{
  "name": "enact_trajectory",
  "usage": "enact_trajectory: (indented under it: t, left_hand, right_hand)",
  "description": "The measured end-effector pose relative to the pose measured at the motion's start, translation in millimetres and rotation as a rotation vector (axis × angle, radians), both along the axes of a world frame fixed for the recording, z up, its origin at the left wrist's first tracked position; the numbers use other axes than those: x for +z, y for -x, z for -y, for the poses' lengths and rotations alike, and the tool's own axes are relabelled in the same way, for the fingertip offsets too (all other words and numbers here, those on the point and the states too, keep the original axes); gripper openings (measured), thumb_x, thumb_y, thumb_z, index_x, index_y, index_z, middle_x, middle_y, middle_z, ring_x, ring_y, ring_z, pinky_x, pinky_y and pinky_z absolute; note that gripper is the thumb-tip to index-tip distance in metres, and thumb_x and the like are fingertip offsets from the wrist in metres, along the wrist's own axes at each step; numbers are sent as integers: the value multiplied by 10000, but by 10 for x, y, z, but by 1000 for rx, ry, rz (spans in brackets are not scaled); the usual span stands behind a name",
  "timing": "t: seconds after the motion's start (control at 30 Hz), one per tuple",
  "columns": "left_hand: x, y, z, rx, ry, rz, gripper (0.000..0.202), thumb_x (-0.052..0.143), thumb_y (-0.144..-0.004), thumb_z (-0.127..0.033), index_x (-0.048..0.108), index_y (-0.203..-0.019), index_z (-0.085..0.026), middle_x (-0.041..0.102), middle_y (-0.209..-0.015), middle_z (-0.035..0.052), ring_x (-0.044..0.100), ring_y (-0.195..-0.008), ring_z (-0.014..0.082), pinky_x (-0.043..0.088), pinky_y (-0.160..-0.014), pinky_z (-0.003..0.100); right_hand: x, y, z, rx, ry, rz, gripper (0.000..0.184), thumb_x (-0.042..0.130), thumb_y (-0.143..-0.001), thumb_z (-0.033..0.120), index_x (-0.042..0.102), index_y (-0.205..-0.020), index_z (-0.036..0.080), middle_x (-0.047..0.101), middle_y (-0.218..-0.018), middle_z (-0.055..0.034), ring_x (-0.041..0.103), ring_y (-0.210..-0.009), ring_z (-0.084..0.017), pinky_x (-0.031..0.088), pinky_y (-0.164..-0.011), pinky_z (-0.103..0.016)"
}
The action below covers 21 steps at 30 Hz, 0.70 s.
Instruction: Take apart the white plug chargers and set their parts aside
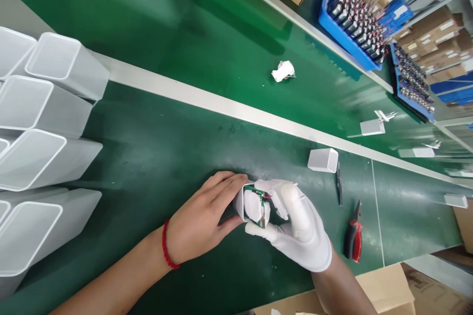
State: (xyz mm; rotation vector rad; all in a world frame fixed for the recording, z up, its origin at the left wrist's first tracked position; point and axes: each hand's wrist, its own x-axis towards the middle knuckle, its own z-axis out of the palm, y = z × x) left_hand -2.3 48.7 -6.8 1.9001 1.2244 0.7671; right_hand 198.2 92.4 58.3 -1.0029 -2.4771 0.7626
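Note:
My bare left hand [201,216], a red cord round its wrist, is wrapped round a white plastic housing [239,203] that lies on its side with its mouth facing right. At that mouth is a green circuit board [263,196] with white padding [253,205], partly inside the housing. My right hand [301,221], in a white glove, grips the board's outer end with thumb and fingers. The fingers hide part of the board.
Stacked white housings [55,108] stand at the left. To the right lie a single housing [322,160], a thin black tool [339,184] and red-handled pliers [354,236]. Beyond the pale rail [207,103] sits a white-wrapped part [284,71]. A blue bin [351,34] holds many wired parts.

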Motion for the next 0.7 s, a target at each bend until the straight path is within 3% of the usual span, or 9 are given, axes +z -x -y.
enact_trajectory:
  t: [0.27,0.5,0.7]
  left_hand:
    - [20,8,-5,-24,26,5,587,583,-883,-198,334,-1415,-191,530,-1373,104,439,-1303,265,477,-1061,423]
    - [12,6,-13,-23,20,2,568,571,-882,-177,353,-1406,-189,532,-1371,98,433,-1300,266,471,-1063,429]
    - [5,1,-12,-13,-1,9,565,570,-876,-166,359,-1401,-182,542,-1355,110,447,-1287,268,474,-1054,443]
  right_hand:
    - [-33,7,-31,87,-131,-14,902,668,-839,151,84,-1520,247,652,-994,-84,625,-851,-200,577,-725,-364]
    - [47,68,-13,59,-246,78,891,663,-849,185,90,-1530,142,667,-947,-114,613,-857,-223,568,-724,-384]
    - [46,99,6,61,-210,115,859,642,-873,219,90,-1529,166,664,-927,-92,598,-802,-207,572,-709,-386]
